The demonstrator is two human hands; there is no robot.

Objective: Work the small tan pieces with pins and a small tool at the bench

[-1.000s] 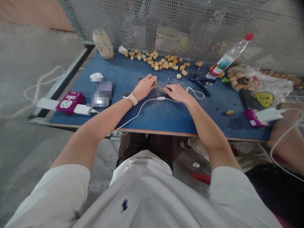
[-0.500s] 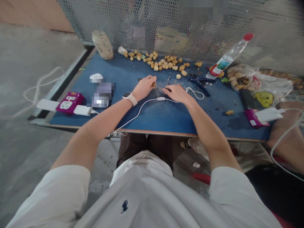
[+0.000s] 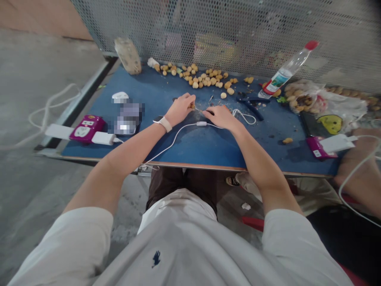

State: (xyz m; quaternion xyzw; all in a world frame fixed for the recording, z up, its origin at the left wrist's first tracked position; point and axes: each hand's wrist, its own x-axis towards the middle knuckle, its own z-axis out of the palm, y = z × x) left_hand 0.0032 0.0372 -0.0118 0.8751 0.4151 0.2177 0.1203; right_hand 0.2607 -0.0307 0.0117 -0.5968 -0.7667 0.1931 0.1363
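Observation:
My left hand (image 3: 182, 108), with a watch on its wrist, is closed in a pinch over the table. A small yellowish-brown piece (image 3: 193, 106) shows at its fingertips, mostly covered by them. Facing it, my right hand (image 3: 222, 117) is closed around a thin metal tool (image 3: 199, 110) whose tip points at that piece; its handle is hidden in the fingers. Just below both hands runs a white cable (image 3: 201, 124) with an inline switch. Behind them lie many small round tan balls (image 3: 205, 80), like longans or nuts, in a loose row.
Dark blue pliers (image 3: 251, 104) and a tilted water bottle (image 3: 281, 79) are to the right. Beyond are a plastic bag (image 3: 303, 99) and a purple socket block (image 3: 320, 147), near another person's arm (image 3: 360, 171). Another purple socket block (image 3: 87, 129) and a phone (image 3: 127, 121) lie left.
Both hands hold almost the same place and grip. Only a very slight shift of the left fingers shows.

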